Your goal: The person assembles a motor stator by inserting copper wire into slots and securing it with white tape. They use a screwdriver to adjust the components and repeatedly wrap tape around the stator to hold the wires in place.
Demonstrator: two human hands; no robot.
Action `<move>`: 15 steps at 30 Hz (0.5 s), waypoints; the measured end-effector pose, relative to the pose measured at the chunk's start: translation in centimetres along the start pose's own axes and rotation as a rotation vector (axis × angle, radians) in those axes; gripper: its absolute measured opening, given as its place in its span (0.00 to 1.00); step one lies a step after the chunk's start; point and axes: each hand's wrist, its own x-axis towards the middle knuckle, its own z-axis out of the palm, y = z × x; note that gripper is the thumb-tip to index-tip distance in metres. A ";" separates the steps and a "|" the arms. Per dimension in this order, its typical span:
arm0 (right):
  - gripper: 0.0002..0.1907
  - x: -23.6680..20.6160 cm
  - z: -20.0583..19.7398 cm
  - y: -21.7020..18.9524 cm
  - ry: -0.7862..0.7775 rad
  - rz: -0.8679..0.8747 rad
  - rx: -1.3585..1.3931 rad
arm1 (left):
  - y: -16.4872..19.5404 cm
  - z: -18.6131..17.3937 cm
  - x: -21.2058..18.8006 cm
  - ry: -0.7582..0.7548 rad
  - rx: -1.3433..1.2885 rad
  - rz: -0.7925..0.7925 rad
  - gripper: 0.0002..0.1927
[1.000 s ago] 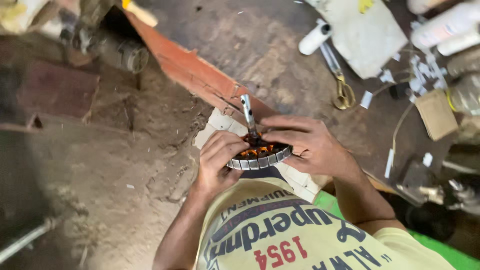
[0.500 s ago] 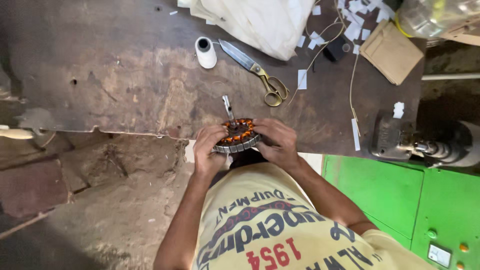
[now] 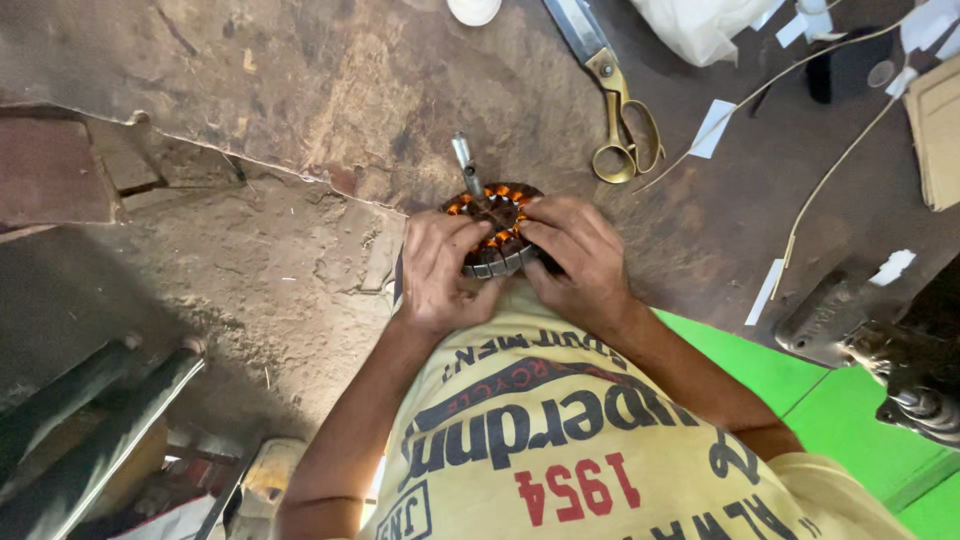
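Hands on the job in the head view: left hand [image 3: 440, 272] and right hand [image 3: 578, 258] both clamp a round motor stator [image 3: 497, 232] with orange copper windings, held at the near edge of the dark surface [image 3: 330, 90], against the person's chest. A metal shaft [image 3: 466, 166] pokes up from it. Fingers press down on the coils. Brass-handled scissors [image 3: 612, 100] lie well apart, toward the far edge. Risk, as I judge it: hard pressing could nick the wire, or the stator could slip off the edge.
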 end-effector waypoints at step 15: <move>0.07 -2.7 -2.0 -0.4 -0.080 0.150 0.312 | -0.9 -0.9 2.0 -0.091 0.013 -0.106 0.32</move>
